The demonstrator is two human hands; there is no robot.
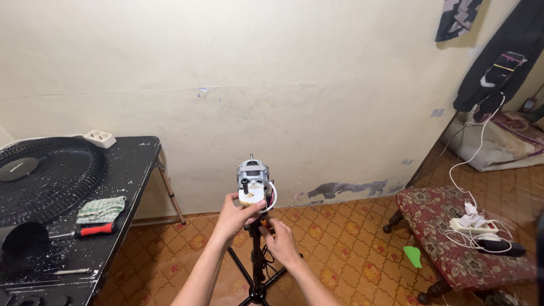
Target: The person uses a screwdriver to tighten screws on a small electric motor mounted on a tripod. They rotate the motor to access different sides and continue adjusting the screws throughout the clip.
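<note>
A bare fan motor (253, 175), silver metal with a white plastic base and a short shaft pointing up, sits on top of a black stand pole (257, 258). My left hand (234, 215) wraps around the motor's white base from the left. Just below it, my right hand (279, 241) grips the pole where the motor joins it. A thin white wire loops at the motor's right side. The black tripod feet spread over the tiled floor beneath.
A black folding table (127, 187) at left carries a black fan grille (48, 175), a white power socket (100, 138), a checked cloth (102, 209) and a red-handled screwdriver (90, 229). At right stands a patterned bench (447, 238) with a power strip and cables; a green scrap lies on the floor.
</note>
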